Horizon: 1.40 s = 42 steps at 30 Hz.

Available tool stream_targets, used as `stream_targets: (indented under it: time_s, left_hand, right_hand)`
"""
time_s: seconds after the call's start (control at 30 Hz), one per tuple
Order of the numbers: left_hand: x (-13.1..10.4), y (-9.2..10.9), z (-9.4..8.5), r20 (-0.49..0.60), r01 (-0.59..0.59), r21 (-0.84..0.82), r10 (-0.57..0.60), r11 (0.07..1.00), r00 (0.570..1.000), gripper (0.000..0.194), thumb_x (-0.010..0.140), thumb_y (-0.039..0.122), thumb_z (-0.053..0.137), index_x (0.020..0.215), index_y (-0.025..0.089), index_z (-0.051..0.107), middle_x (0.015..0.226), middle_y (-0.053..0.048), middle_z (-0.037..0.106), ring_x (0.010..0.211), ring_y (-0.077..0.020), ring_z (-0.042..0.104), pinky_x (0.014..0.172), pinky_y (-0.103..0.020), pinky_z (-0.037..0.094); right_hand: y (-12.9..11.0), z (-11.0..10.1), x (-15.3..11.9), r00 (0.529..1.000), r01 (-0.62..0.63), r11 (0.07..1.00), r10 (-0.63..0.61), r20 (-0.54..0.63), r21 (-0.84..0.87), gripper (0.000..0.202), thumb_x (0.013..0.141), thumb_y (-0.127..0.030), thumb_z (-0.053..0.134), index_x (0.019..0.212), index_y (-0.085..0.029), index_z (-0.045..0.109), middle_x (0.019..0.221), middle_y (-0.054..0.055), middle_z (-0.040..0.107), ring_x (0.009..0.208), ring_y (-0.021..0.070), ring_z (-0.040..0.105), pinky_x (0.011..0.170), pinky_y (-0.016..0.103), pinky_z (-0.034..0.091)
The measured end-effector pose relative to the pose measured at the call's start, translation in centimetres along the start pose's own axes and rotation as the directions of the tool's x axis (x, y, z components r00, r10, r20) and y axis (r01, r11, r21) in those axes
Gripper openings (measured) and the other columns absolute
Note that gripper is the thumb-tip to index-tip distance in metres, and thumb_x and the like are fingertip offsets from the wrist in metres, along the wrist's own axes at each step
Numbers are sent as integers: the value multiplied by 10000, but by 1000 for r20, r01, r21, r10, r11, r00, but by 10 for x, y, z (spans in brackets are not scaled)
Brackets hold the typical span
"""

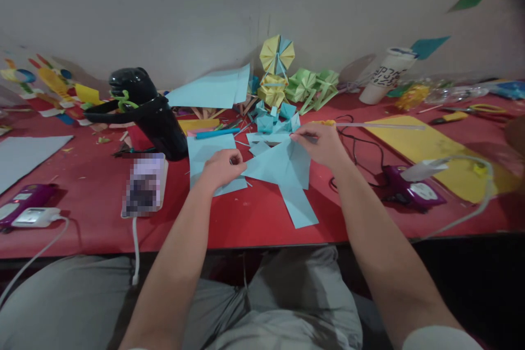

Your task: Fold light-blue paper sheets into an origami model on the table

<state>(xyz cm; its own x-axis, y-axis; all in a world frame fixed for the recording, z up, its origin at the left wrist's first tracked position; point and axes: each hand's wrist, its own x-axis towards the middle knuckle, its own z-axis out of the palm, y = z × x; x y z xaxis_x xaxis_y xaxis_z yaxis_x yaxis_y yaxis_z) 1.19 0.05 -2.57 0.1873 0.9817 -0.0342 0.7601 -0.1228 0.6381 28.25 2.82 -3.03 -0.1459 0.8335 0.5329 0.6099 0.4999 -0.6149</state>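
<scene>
A light blue sheet of paper (pixel 273 163), partly folded into a slanting shape, is stretched between my two hands just above the red table. My left hand (pixel 223 168) pinches its left corner, fingers curled. At its upper right corner, my right hand (pixel 318 139) pinches the edge between thumb and fingers. Under and around it lie more blue pieces: a strip (pixel 298 206) in front and a sheet (pixel 211 153) at the left. Small folded blue paper pieces (pixel 276 119) stand just beyond. Something yellow (pixel 326 122) shows behind my right hand; its kind is hidden.
A black bottle (pixel 162 126) and a phone (pixel 144 186) stand to the left. Folded paper figures (pixel 278 60) line the wall. At the right are a white cup (pixel 385 76), a purple power strip (pixel 414 188), cables and yellow paper (pixel 435 145).
</scene>
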Motion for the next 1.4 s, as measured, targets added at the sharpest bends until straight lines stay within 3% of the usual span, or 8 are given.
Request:
stream_targets:
  time_s: [0.43, 1.0, 1.23, 1.4]
  left_hand:
    - [4, -10, -4, -12, 8, 100, -6, 995, 1000, 88, 705, 306, 581, 671, 226, 590, 752, -31, 641, 670, -170, 522, 563, -287, 338]
    - [6, -16, -4, -39, 41, 62, -39, 997, 998, 129, 702, 313, 587, 615, 221, 564, 669, -18, 593, 590, -149, 471, 546, -285, 323]
    - [11, -25, -2, -106, -3, -13, 2, 1000, 994, 77, 687, 271, 587, 639, 210, 582, 621, -12, 569, 584, -139, 468, 545, -271, 342]
    - [10, -16, 0, -98, -51, -186, 33, 981, 995, 88, 720, 273, 566, 771, 203, 588, 821, -17, 646, 643, -126, 536, 610, -269, 426]
  right_hand:
    - [-3, -4, 1, 999, -4, 1000, 3, -45, -21, 142, 807, -309, 613, 727, -212, 680, 779, 46, 704, 764, 204, 631, 723, 349, 463]
    - [-5, -7, 1, 994, 13, 997, -21, -111, -73, 147, 810, -312, 622, 714, -212, 670, 763, 43, 699, 734, 201, 623, 716, 344, 459]
    - [-4, -14, -1, 968, -29, 999, 21, -248, -27, 167, 841, -349, 604, 748, -215, 641, 768, 41, 666, 727, 191, 608, 691, 329, 466]
    - [-5, -12, -1, 921, -54, 998, 39, -387, -27, 297, 903, -484, 500, 841, -217, 613, 800, 66, 634, 752, 204, 594, 682, 344, 467]
